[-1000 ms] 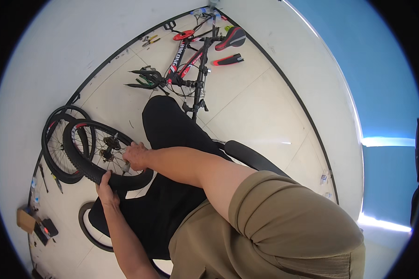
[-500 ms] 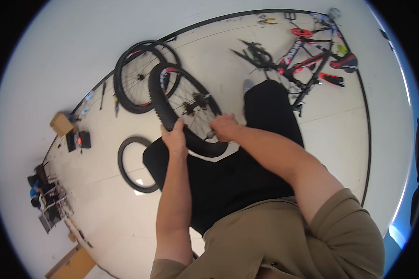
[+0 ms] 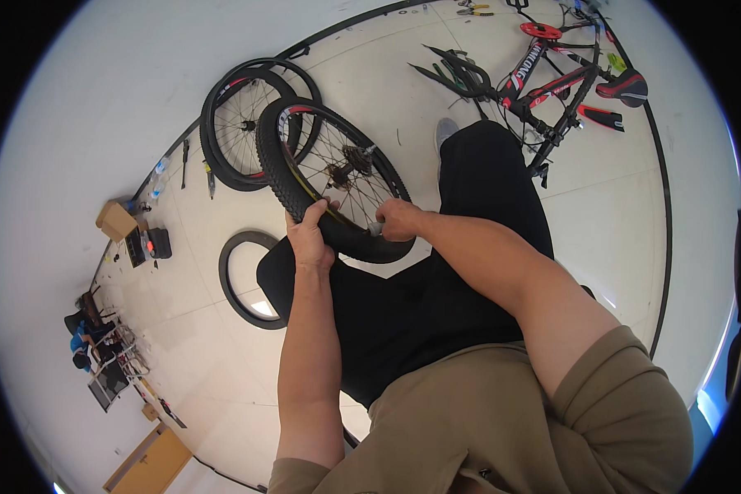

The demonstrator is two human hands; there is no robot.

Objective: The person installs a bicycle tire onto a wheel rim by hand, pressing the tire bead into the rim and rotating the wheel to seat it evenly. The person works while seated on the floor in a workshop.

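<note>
In the head view I count one wheel [image 3: 277, 173] between the knees, my left hand [image 3: 309, 237] clamped on its near left side and my right hand [image 3: 398, 220] curled at its near right rim, though I cannot tell what that one grips. Two overlapping rings [image 3: 243, 182] lie just beyond, and one tyre [image 3: 226, 267] at left, with open floor [image 3: 193, 329] left of it and dark skirting [image 3: 665, 214] edging the right; one frame [image 3: 528, 70] blocks the far right, one box [image 3: 117, 220] sits left.
</note>
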